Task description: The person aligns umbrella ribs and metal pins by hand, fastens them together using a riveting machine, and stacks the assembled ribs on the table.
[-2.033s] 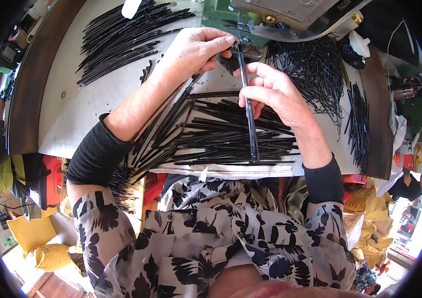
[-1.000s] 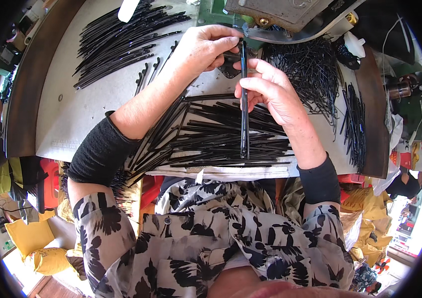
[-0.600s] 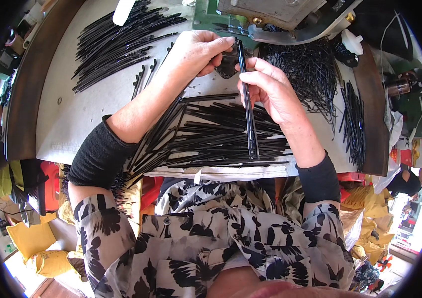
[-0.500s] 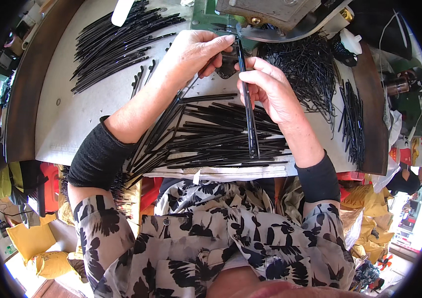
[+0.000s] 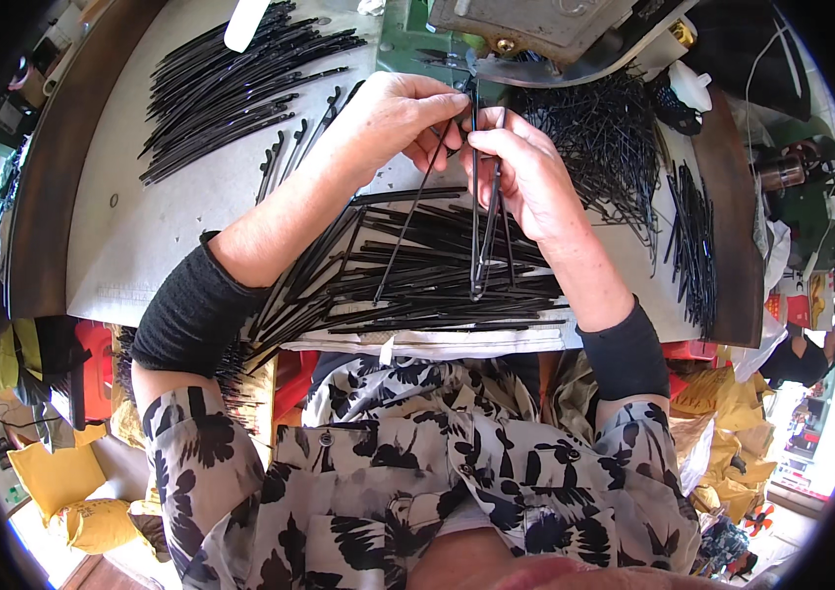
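Observation:
Thin black jointed rods (image 5: 483, 251), looking like umbrella ribs, hang fanned out between my hands. My left hand (image 5: 405, 123) pinches at their upper ends, thumb and forefinger together, close to the green machine bed. Just below and to the right, my right hand (image 5: 525, 172) is closed round the rods, its thumb across them. One thin rod slants away from my left fingers down to the left. Beneath both hands lies a loose heap of black rods (image 5: 368, 285) along the near table edge. The joint under my fingertips is too small to make out.
A grey-and-green machine (image 5: 535, 25) stands at the far middle. More rods lie in a neat pile (image 5: 240, 88) at far left, a tangled heap (image 5: 599, 147) at right and a small bundle (image 5: 694, 246) by the right table edge (image 5: 737, 265).
The flat black strip held together in my right hand has spread into several separate thin rods. My left hand has lowered slightly, toward me.

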Action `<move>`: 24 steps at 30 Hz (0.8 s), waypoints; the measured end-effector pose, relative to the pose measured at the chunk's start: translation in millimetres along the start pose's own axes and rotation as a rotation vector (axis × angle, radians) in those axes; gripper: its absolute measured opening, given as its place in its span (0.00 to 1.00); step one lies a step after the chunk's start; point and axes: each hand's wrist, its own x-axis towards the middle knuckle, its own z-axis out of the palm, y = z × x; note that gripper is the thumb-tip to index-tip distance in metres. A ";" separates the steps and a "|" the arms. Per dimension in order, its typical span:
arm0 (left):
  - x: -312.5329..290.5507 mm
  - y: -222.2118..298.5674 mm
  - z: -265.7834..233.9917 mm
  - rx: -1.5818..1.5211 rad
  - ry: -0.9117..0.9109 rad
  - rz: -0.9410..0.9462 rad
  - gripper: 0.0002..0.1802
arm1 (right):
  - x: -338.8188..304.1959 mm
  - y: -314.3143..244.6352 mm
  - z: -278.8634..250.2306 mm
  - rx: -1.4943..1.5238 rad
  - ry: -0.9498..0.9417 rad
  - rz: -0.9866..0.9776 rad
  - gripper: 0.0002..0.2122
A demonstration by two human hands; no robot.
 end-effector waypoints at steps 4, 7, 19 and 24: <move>0.1 -0.5 0.3 0.026 0.002 0.049 0.15 | 1.1 -2.7 0.5 -0.006 -0.034 -0.017 0.07; 0.1 -2.1 -0.3 0.035 0.016 0.075 0.15 | 1.2 -4.4 0.6 0.026 -0.053 -0.011 0.07; 3.6 0.7 -3.8 0.109 0.032 0.074 0.16 | 5.3 -9.6 -4.4 0.114 -0.078 0.070 0.08; 1.3 2.2 -1.5 0.133 0.063 0.084 0.16 | 4.2 -7.3 -3.5 0.162 -0.074 0.108 0.09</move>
